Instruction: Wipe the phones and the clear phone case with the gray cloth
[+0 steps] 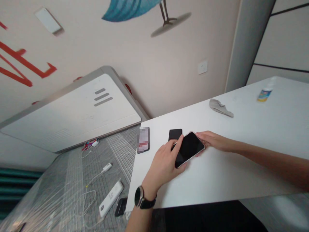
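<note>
phone black screen, silver edge. table white. cloth grey. bottle blue-yellow label. watch black strap. power bank white. mat grey grid.

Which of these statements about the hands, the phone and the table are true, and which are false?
1. The left hand and the right hand both touch the phone. True.
2. The left wrist is bare. False: it wears a wristwatch.
3. A crumpled grey cloth lies on the white table. True.
4. The phone's screen is lit. False: it is dark.
5. The small bottle rests against the phone. False: it is far off, towards the table's far right end.
</note>
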Available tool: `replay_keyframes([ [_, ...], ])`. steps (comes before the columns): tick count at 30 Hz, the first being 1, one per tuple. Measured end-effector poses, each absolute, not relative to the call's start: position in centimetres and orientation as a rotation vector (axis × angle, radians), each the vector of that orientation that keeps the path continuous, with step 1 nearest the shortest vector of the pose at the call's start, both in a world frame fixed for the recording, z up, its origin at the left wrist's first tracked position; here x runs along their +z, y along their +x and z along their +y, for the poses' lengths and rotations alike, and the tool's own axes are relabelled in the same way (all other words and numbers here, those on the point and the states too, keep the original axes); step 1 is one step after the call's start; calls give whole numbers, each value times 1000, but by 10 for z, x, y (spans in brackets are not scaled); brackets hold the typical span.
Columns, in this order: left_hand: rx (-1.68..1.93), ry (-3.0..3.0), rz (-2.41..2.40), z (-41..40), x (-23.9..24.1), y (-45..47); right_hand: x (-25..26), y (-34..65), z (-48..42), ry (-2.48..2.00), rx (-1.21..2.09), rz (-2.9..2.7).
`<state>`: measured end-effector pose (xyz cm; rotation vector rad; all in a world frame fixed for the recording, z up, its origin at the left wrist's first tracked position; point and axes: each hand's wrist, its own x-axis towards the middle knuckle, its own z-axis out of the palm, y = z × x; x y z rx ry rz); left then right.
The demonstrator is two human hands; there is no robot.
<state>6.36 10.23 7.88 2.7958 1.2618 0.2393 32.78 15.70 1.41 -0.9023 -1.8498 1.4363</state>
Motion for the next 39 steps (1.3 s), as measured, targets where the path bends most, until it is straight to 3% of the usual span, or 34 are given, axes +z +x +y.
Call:
replay_keyframes([
  [5, 197, 2987, 1294, 143, 83, 72, -3, 330, 174, -821, 1580, -1639],
  [16, 205, 3021, 1194, 141, 68, 65, -14, 345, 178, -679, 1758, -1635],
  [39, 285, 3061, 1050, 146, 62, 62, -9, 340, 173, -749, 1706, -1614],
])
